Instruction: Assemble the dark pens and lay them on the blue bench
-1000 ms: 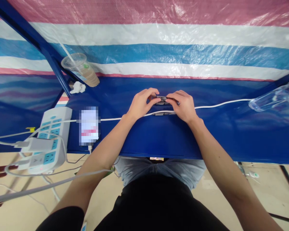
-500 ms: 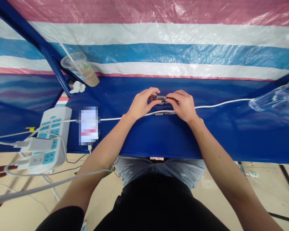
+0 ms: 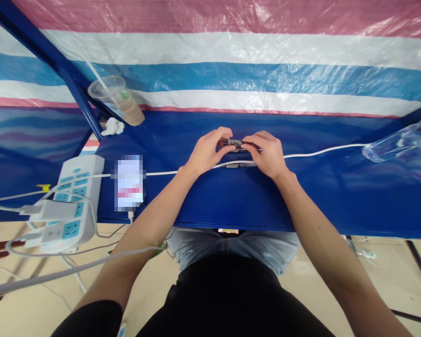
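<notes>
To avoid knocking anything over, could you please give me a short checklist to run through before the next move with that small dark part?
1. Left hand and right hand both on the small dark part: ok.
2. Part's details: cannot tell, the hands hide most of it.
3. White cable clear of the hands: not ok, it runs beneath them.
4. Phone apart from the hands: ok.
5. Plastic cup apart from the hands: ok.

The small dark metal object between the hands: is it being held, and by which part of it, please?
Yes: the left hand and right hand pinch the small dark metal object by its two opposite ends.
</notes>
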Tool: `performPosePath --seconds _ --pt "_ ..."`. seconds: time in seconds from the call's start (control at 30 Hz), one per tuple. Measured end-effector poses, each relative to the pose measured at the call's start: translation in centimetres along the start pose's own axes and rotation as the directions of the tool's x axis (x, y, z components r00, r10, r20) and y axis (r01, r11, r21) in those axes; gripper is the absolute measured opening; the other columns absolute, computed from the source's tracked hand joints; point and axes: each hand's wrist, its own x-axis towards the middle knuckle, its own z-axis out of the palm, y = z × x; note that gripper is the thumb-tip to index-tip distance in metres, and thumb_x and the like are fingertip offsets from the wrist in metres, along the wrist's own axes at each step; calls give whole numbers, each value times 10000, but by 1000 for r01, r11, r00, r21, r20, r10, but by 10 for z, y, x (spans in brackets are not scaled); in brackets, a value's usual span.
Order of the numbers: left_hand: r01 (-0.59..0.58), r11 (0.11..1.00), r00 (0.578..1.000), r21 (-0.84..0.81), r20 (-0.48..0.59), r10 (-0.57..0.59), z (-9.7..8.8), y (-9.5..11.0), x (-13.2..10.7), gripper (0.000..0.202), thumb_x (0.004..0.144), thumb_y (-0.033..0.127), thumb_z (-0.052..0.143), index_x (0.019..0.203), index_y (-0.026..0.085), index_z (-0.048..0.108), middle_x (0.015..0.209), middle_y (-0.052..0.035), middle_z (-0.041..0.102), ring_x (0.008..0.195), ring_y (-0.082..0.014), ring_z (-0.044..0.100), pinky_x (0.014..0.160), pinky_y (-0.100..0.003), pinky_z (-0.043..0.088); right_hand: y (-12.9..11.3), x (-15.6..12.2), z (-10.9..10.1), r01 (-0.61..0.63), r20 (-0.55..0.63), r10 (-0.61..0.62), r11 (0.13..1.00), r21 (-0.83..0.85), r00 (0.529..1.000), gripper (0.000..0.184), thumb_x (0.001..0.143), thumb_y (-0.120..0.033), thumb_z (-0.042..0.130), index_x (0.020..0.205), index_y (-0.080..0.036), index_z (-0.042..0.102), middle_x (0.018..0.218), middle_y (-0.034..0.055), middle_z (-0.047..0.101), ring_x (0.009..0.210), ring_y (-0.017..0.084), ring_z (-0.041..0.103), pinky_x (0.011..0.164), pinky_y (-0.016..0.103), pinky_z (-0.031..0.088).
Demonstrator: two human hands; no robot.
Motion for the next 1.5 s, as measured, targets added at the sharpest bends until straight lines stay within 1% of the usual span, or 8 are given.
performPosePath --seconds 0.23,0.43,0.67,0.83,0.97,1.13,1.33,1.5 --pt "16 998 1000 65 8 -17 -2 2 2 317 1092 505 554 1004 215 651 933 -37 703 845 -187 644 818 -319 510 -1 -1 0 -2 9 2 1000 2 1000 198 1059 -331 620 1005 -237 786 912 64 768 864 251 663 811 396 523" --pt "-25 999 999 19 25 25 -1 3 1 301 1064 509 612 1154 226 663 1056 -44 737 891 -185 677 854 -317 527 -1 0 0 1 6 -1 1000 7 1000 195 1058 -327 623 1017 -230 787 916 63 769 857 247 662 815 391 525" --pt "-6 995 999 98 40 2 -3 5 2 372 1103 516 514 1036 213 720 1004 -68 764 943 -224 683 887 -355 520 -1 -1 2 -11 28 11 1000 8 1000 207 1060 -341 609 1017 -244 787 946 68 779 878 258 666 840 412 537" --pt "4 1000 999 28 34 -5 -1 6 0 329 1045 505 647 1232 234 653 1069 -51 735 911 -194 684 870 -326 534 -2 0 0 -5 21 5 1000 3 1000 200 1060 -332 615 1019 -241 789 912 66 766 857 252 664 809 399 532" --pt "21 999 999 24 39 -22 0 6 0 187 1068 407 616 1082 222 637 995 -31 705 876 -180 659 834 -308 520 -1 -1 1 22 0 -22 1000 12 1000 200 1059 -326 626 1009 -222 789 909 69 768 849 249 665 793 388 528" --pt "10 996 1000 92 17 -11 -2 5 3 332 1099 479 538 984 206 689 946 -50 740 906 -210 662 868 -342 507 -1 -1 3 -5 23 5 1000 8 1000 208 1059 -339 614 1006 -238 788 934 66 778 869 253 668 830 404 539" --pt "5 999 998 46 56 -8 -1 6 1 404 1050 590 601 1215 232 689 1088 -64 757 935 -211 682 891 -343 524 -2 -1 1 -6 18 6 1000 17 1000 205 1056 -322 607 1024 -235 789 917 69 767 857 253 665 817 404 538" --pt "21 998 997 60 78 -25 -2 9 1 331 1096 515 531 1088 223 688 1034 -59 751 932 -215 674 873 -344 522 -2 -1 1 -2 27 1 1000 26 1000 205 1057 -330 608 1014 -243 789 918 66 772 863 254 677 815 402 549"
